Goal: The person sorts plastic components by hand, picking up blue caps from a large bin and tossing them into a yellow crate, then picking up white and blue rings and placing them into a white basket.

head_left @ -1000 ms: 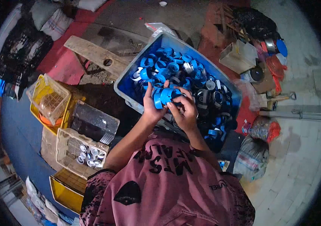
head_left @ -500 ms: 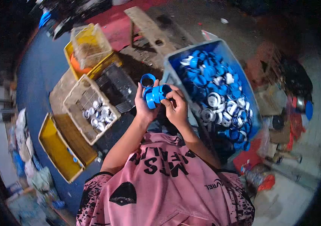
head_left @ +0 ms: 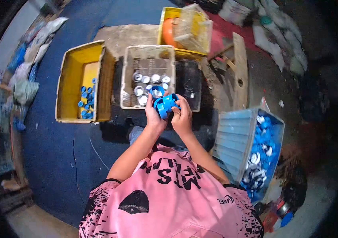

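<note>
My left hand (head_left: 153,114) and my right hand (head_left: 182,116) are together in front of my chest, both closed on a cluster of blue plastic caps (head_left: 164,104). The caps sit just over the near edge of a beige mesh crate (head_left: 148,53) that holds several silvery round pieces (head_left: 147,83). To my right stands a large blue bin (head_left: 236,139) full of blue and white caps (head_left: 260,152).
A yellow crate (head_left: 71,77) with several blue caps (head_left: 86,101) lies at the left. Behind the mesh crate is another yellow crate with a clear basket (head_left: 191,27). A wooden plank (head_left: 239,67) lies at the right, sacks at the left edge, clutter at the lower right.
My view has swung left from the blue bin to the crates. My hands carried the blue caps from over the bin to just above the mesh crate.
</note>
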{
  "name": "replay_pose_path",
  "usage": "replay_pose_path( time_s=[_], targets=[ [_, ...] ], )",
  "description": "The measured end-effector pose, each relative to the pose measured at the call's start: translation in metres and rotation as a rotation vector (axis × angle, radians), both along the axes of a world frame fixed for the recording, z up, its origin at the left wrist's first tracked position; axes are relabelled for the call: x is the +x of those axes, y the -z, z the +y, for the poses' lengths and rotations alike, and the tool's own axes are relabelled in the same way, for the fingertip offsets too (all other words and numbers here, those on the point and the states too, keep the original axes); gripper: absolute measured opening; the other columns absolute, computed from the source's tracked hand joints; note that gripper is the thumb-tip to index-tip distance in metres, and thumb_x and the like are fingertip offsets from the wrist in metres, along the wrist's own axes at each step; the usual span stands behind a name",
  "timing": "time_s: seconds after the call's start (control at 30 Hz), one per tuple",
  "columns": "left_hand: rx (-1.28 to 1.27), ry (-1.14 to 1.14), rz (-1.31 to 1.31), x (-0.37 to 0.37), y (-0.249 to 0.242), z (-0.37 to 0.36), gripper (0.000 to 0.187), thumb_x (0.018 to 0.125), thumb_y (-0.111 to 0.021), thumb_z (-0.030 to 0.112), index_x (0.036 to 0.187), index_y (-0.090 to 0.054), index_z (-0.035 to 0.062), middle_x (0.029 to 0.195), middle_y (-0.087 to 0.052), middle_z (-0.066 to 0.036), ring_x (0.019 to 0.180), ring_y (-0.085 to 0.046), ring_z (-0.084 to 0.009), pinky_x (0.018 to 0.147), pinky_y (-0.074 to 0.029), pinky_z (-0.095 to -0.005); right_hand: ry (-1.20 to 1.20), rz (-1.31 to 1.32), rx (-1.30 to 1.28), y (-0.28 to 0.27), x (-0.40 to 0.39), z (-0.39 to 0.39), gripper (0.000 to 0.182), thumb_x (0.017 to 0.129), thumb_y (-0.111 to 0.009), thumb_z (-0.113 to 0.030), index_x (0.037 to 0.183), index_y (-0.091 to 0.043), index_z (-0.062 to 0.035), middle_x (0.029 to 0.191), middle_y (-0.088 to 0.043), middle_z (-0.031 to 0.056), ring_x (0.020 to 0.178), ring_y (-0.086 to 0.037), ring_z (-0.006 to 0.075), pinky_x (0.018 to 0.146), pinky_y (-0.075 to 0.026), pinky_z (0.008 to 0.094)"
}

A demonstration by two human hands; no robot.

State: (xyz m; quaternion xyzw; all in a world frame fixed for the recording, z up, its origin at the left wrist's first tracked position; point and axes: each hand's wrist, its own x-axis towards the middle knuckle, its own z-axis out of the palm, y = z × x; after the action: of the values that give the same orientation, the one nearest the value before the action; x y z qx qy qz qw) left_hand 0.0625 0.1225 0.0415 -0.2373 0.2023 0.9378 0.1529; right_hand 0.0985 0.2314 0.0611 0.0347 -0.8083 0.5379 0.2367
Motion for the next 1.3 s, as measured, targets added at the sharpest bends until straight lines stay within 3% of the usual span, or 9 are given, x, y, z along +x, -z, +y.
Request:
replay_pose_path(
  time_s=[0.33, 0.4, 0.57, 0.67, 0.83, 0.87, 0.9, 1.0, 1.3],
  targets=[
    [-0.062, -0.314, -0.181, -0.062, 0.060, -0.311, 0.040, 0.099, -0.052, 0.056, 0.098, -0.055, 0.0165, 0.106, -0.071, -0.010, 0.093, -0.070, -0.0284, 0.082, -0.058, -0.0454, -0.269, -0.305, -0.119, 0.063, -0.088, -0.301, 0.026, 0.089, -0.072, -0.019, 0.093, -0.056, 0.0011, 0.116, -0.065, 0.0211, 0.111, -0.061, 0.0409, 0.094, -0.047, 0.0431],
    [-0.101, -0.336, -0.210, -0.068, 0.081, -0.361, 0.048, 0.099, -0.048, 0.059, 0.114, -0.061, 0.0156, 0.105, -0.071, -0.008, 0.092, -0.070, -0.0263, 0.082, -0.058, -0.0439, -0.307, -0.441, -0.134, 0.067, -0.101, -0.343, 0.016, 0.092, -0.069, -0.010, 0.102, -0.060, 0.0001, 0.105, -0.066, 0.0085, 0.092, -0.062, 0.0168, 0.081, -0.050, 0.0281],
    [-0.089, -0.453, -0.237, -0.076, 0.076, -0.428, 0.055, 0.101, -0.041, 0.058, 0.115, -0.062, 0.0100, 0.108, -0.070, -0.009, 0.097, -0.069, -0.0254, 0.091, -0.055, -0.0434, -0.431, -0.545, -0.273, 0.123, -0.125, -0.416, 0.013, 0.098, -0.064, -0.012, 0.106, -0.061, -0.0013, 0.096, -0.061, 0.0000, 0.083, -0.058, 0.0075, 0.075, -0.050, 0.0257],
    [-0.068, -0.558, -0.221, -0.077, 0.113, -0.460, 0.056, 0.101, -0.041, 0.060, 0.115, -0.061, 0.0092, 0.111, -0.069, -0.010, 0.101, -0.068, -0.0272, 0.094, -0.054, -0.0458, -0.355, -0.646, -0.415, 0.135, -0.139, -0.452, 0.015, 0.093, -0.069, -0.012, 0.097, -0.061, 0.0002, 0.095, -0.060, 0.0060, 0.083, -0.059, 0.0158, 0.077, -0.050, 0.0310],
    [-0.044, -0.638, -0.238, -0.087, 0.102, -0.484, 0.055, 0.100, -0.041, 0.060, 0.118, -0.061, 0.0117, 0.113, -0.069, -0.010, 0.103, -0.068, -0.0292, 0.094, -0.054, -0.0469, -0.361, -0.890, -0.444, 0.129, -0.158, -0.495, 0.021, 0.099, -0.065, -0.029, 0.098, -0.060, -0.0081, 0.085, -0.060, 0.0007, 0.067, -0.054, 0.0101, 0.062, -0.046, 0.0272],
    [-0.061, -0.651, -0.264, -0.091, 0.092, -0.486, 0.054, 0.100, -0.042, 0.060, 0.118, -0.061, 0.0126, 0.113, -0.069, -0.009, 0.102, -0.068, -0.0295, 0.093, -0.054, -0.0471, -0.371, -0.915, -0.457, 0.130, -0.161, -0.502, 0.021, 0.100, -0.063, -0.027, 0.100, -0.059, -0.0073, 0.089, -0.060, 0.0020, 0.071, -0.055, 0.0108, 0.064, -0.047, 0.0272],
    [-0.041, -0.729, -0.286, -0.100, 0.116, -0.491, 0.048, 0.103, -0.039, 0.057, 0.111, -0.062, 0.0152, 0.103, -0.071, -0.006, 0.086, -0.068, -0.0238, 0.070, -0.055, -0.0397, -0.376, -0.939, -0.472, 0.135, -0.165, -0.507, 0.020, 0.101, -0.062, -0.026, 0.103, -0.057, -0.0066, 0.094, -0.059, 0.0034, 0.076, -0.057, 0.0115, 0.066, -0.049, 0.0272],
    [-0.029, -0.707, -0.264, -0.109, 0.142, -0.500, 0.048, 0.103, -0.039, 0.056, 0.111, -0.062, 0.0151, 0.100, -0.071, -0.004, 0.082, -0.068, -0.0215, 0.063, -0.054, -0.0345, -0.361, -0.936, -0.684, 0.152, -0.173, -0.523, 0.029, 0.100, -0.063, -0.023, 0.116, -0.053, -0.0019, 0.104, -0.058, 0.0092, 0.085, -0.061, 0.0159, 0.073, -0.055, 0.0311],
    [0.045, -0.635, -0.259, -0.119, 0.163, -0.503, 0.048, 0.097, -0.053, 0.053, 0.117, -0.057, 0.0093, 0.105, -0.063, -0.008, 0.089, -0.063, -0.0248, 0.074, -0.055, -0.0350, -0.208, -1.050, -0.966, 0.169, -0.191, -0.539, 0.066, 0.093, -0.067, -0.025, 0.145, -0.032, -0.0047, 0.124, -0.054, 0.0171, 0.110, -0.059, 0.0289, 0.089, -0.052, 0.0401]
  ],
)
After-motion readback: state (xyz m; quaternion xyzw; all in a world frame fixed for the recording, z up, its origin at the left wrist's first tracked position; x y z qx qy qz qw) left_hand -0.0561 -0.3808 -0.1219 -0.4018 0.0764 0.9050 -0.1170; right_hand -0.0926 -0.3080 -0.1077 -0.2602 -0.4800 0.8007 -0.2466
